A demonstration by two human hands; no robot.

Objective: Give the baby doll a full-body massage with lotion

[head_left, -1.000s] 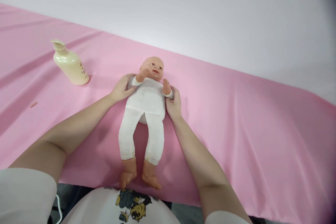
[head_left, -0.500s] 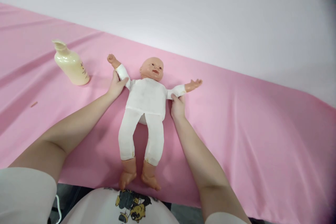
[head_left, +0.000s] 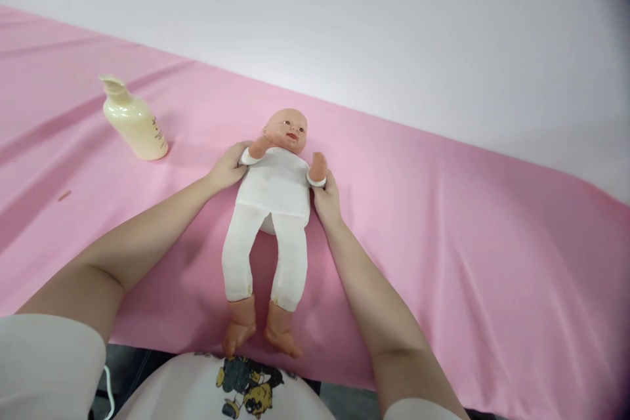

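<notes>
A baby doll in a white cloth suit lies on its back, head away from me and feet toward me. My left hand is closed round the doll's arm on the left, its thumb near the sleeve and its fingers partly hidden behind. On the other side, my right hand grips the doll's other arm from outside. Both doll arms are bent up and inward, the left one's hand close to the chin, the right one raised beside the shoulder.
Left of the doll stands a cream pump bottle. A small brownish strip lies nearer on the left. Wrinkled pink cloth covers the table, with its front edge at my body. A white wall-like surface rises behind.
The doll's arms, spread out to the sides before, have folded inward over its chest and shoulder. My two hands moved in with them. The body, legs and bottle stayed put.
</notes>
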